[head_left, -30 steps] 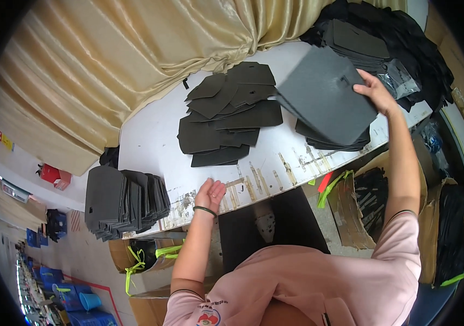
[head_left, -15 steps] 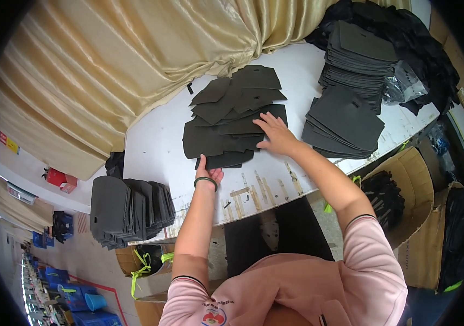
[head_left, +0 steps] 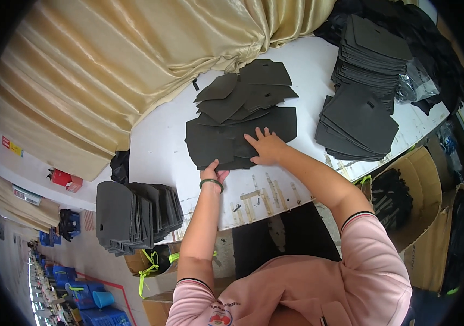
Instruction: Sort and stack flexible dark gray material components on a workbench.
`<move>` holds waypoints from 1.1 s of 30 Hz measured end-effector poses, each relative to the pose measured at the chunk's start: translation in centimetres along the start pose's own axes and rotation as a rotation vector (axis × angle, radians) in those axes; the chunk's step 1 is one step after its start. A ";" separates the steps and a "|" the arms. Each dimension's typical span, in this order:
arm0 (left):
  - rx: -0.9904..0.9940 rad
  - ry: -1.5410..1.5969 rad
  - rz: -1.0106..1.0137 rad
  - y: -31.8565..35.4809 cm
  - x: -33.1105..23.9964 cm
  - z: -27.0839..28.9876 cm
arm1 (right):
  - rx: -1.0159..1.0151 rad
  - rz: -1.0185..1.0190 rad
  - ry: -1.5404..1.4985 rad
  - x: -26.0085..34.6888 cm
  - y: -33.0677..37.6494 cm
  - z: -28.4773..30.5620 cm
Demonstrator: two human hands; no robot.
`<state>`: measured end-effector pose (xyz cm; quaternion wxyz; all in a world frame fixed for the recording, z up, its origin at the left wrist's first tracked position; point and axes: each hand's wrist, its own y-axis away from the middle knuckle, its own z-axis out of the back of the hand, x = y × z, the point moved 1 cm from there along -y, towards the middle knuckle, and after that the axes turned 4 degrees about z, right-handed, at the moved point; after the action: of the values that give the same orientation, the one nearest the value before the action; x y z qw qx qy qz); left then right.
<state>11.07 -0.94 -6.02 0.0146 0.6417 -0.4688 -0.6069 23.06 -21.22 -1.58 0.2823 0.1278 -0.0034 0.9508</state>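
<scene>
A loose pile of black, flat foam-like sheets [head_left: 210, 142] lies on the white table in front of me. My left hand [head_left: 214, 171] is at the pile's near left edge, its thumb on top and its fingers at the edge below, pinching a sheet there. My right hand [head_left: 267, 147] rests on the near right part of the pile, fingers spread and pressed down on the sheets. Behind, more black sheets [head_left: 265, 73] overlap at different angles, some with a small slot.
A tall stack of black sheets [head_left: 373, 51] and a fanned stack [head_left: 358, 122] stand at the right, beside a clear plastic bag [head_left: 414, 84]. Another stack [head_left: 115, 214] sits at the table's left corner. A gold curtain [head_left: 134, 60] hangs behind; an open cardboard box [head_left: 419, 179] is lower right.
The near sheets now lie more evenly together; the one jutting toward me has moved in under the pile. My right hand has come lower and flatter onto them.
</scene>
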 end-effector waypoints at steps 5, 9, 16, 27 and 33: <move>0.113 -0.023 -0.026 4.1 1.5 3.5 | -0.075 0.088 0.044 2.7 4.1 -1.3; 0.120 -0.011 -0.011 7.5 2.7 7.0 | -0.179 0.157 0.026 6.3 8.1 -3.2; -0.332 -0.030 -0.437 9.8 2.6 11.7 | -0.543 -0.089 -0.351 0.7 12.1 1.2; 0.006 -0.414 -0.299 1.4 -3.0 12.9 | -0.237 -0.486 -0.974 -3.2 11.2 -3.2; 0.041 -0.535 -0.266 6.4 -0.8 6.1 | -0.270 -0.455 -1.341 0.4 9.6 -5.5</move>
<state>2.66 -0.74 -3.25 -0.2022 0.5147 -0.3800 -0.7415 16.22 -28.68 -6.20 0.4240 0.6456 -0.2669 0.5763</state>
